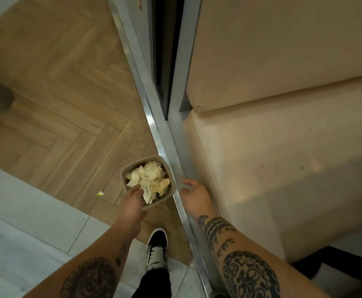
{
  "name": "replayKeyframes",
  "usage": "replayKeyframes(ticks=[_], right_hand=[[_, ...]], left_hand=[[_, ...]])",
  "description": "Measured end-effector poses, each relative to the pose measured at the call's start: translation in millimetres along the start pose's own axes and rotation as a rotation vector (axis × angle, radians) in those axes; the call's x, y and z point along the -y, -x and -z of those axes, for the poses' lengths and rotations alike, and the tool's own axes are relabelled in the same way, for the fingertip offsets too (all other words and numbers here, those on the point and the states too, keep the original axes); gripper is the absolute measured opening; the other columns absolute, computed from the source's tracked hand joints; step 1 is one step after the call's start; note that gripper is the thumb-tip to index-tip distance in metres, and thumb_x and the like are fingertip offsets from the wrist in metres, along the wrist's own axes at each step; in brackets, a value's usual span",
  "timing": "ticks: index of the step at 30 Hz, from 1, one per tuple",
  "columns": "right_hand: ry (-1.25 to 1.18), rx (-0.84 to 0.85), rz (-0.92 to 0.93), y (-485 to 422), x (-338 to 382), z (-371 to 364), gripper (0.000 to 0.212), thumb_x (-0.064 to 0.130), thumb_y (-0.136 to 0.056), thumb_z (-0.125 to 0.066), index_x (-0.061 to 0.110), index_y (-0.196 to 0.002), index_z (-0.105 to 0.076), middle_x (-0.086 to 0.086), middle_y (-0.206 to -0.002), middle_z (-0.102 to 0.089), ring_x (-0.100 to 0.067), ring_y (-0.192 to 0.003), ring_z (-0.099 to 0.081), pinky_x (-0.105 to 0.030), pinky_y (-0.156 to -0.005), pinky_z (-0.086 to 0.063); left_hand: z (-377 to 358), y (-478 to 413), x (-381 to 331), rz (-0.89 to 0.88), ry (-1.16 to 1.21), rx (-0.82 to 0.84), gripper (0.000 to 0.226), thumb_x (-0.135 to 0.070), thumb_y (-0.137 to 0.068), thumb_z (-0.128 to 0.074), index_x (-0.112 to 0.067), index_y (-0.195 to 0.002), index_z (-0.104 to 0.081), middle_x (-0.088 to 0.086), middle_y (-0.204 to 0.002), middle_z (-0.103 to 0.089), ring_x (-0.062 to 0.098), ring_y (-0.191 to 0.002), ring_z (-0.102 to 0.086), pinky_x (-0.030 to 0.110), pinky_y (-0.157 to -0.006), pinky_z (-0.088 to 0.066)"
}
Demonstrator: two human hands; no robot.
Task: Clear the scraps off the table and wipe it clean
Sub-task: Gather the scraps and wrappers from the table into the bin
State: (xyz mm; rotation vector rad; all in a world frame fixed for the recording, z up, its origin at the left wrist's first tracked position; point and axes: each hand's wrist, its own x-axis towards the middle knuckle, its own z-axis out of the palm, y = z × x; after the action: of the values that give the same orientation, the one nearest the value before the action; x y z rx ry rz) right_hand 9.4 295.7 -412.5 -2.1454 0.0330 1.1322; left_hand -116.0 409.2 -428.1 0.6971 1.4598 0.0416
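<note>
My left hand [132, 203] grips the near rim of a small beige square bowl [126, 171], thumb over the edge. The bowl is heaped with pale yellowish scraps [151, 178] and is carried above the wooden floor. My right hand [194, 195] hangs beside it to the right, fingers loosely curled, holding nothing, close to a metal strip. No table is in view.
A metal strip [165, 138] runs diagonally between the herringbone wood floor [57, 93] and a beige cushioned bench [283, 147]. One small scrap [100, 193] lies on the floor. Pale tiles [25, 211] lie at lower left. My shoe [156, 248] is below the bowl.
</note>
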Motion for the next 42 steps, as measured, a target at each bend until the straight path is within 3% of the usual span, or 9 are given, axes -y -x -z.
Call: replayKeyframes(ticks=[2, 5, 8, 15, 18, 24, 29, 35, 42], right_hand=[[-0.051, -0.028, 0.011, 31.5, 9.6, 21.6, 0.020, 0.015, -0.097, -0.057, 0.030, -0.107, -0.065, -0.001, -0.088, -0.069, -0.010, -0.064, -0.056, -0.013, -0.052, -0.043], [-0.162, -0.079, 0.115, 83.1, 27.5, 59.6, 0.028, 0.008, -0.094, -0.057, 0.034, -0.085, -0.062, 0.005, -0.086, -0.067, -0.006, -0.066, -0.057, -0.017, -0.064, -0.046], [-0.230, -0.150, 0.216, 139.3, 50.2, 106.2, 0.020, 0.006, -0.094, -0.058, 0.023, -0.100, -0.068, 0.005, -0.100, -0.068, 0.004, -0.079, -0.059, -0.004, -0.070, -0.042], [-0.442, -0.413, 0.373, 262.8, 79.2, 249.4, 0.022, 0.020, -0.097, -0.057, 0.041, -0.095, -0.065, 0.013, -0.089, -0.066, -0.005, -0.078, -0.062, -0.025, -0.076, -0.053], [-0.516, -0.610, 0.398, 302.9, 63.6, 315.7, 0.020, 0.018, -0.096, -0.059, 0.037, -0.096, -0.065, 0.016, -0.088, -0.065, -0.004, -0.078, -0.061, -0.022, -0.079, -0.051], [-0.695, -0.970, 0.268, 372.6, -28.7, 409.0, 0.018, 0.016, -0.096, -0.056, 0.028, -0.101, -0.067, 0.011, -0.098, -0.068, -0.011, -0.082, -0.065, -0.038, -0.075, -0.057], [-0.824, -1.161, 0.103, 414.4, -124.3, 452.1, 0.016, 0.018, -0.097, -0.055, 0.030, -0.099, -0.066, 0.008, -0.106, -0.067, -0.022, -0.097, -0.069, -0.031, -0.071, -0.052], [-0.895, -1.337, -0.135, 432.3, -226.9, 497.6, 0.028, 0.019, -0.097, -0.054, 0.019, -0.124, -0.061, 0.001, -0.113, -0.064, -0.019, -0.093, -0.063, -0.031, -0.074, -0.052], [-1.016, -1.544, -0.368, 408.1, -317.8, 573.6, 0.072, 0.036, -0.091, -0.069, 0.013, -0.151, -0.036, -0.006, -0.150, -0.044, -0.030, -0.137, -0.045, -0.046, -0.111, -0.042]], left_hand=[[-21.3, 31.6, -8.0, -0.028, 0.009, 0.037, 0.029, -0.015, -0.103, -0.050, -0.021, -0.128, -0.061, 0.011, -0.131, -0.063, 0.023, -0.105, -0.062, 0.039, -0.081, -0.047], [-63.7, 87.7, -23.4, -0.115, -0.021, 0.106, 0.022, -0.013, -0.101, -0.053, -0.015, -0.120, -0.065, 0.007, -0.112, -0.071, 0.019, -0.089, -0.065, 0.033, -0.072, -0.048], [-106.1, 148.2, -41.1, -0.248, -0.039, 0.188, 0.021, -0.012, -0.101, -0.052, -0.014, -0.117, -0.066, 0.008, -0.106, -0.074, 0.020, -0.082, -0.068, 0.032, -0.070, -0.052], [-206.8, 314.3, -86.6, -0.571, -0.060, 0.425, 0.019, -0.012, -0.099, -0.048, -0.023, -0.104, -0.063, 0.002, -0.093, -0.071, 0.015, -0.068, -0.062, 0.026, -0.060, -0.044], [-258.7, 369.2, -84.3, -0.650, -0.133, 0.594, 0.021, -0.010, -0.097, -0.049, -0.027, -0.099, -0.062, -0.002, -0.085, -0.069, 0.011, -0.062, -0.058, 0.022, -0.055, -0.039], [-329.0, 466.6, -6.9, -0.673, -0.594, 0.999, 0.020, -0.010, -0.099, -0.049, -0.023, -0.101, -0.064, 0.002, -0.091, -0.070, 0.013, -0.065, -0.059, 0.028, -0.061, -0.044], [-361.9, 521.0, 69.5, -0.667, -1.004, 1.232, 0.020, -0.012, -0.100, -0.052, -0.021, -0.108, -0.067, 0.002, -0.100, -0.074, 0.019, -0.080, -0.065, 0.035, -0.072, -0.051], [-404.8, 540.7, 133.9, -0.712, -1.203, 1.300, 0.018, -0.014, -0.099, -0.054, -0.023, -0.105, -0.069, 0.001, -0.102, -0.074, 0.019, -0.084, -0.065, 0.038, -0.079, -0.054], [-464.2, 531.4, 173.8, -1.092, -1.451, 1.173, 0.014, -0.027, -0.097, -0.061, -0.033, -0.106, -0.069, -0.009, -0.105, -0.069, 0.003, -0.082, -0.060, 0.020, -0.061, -0.042]])
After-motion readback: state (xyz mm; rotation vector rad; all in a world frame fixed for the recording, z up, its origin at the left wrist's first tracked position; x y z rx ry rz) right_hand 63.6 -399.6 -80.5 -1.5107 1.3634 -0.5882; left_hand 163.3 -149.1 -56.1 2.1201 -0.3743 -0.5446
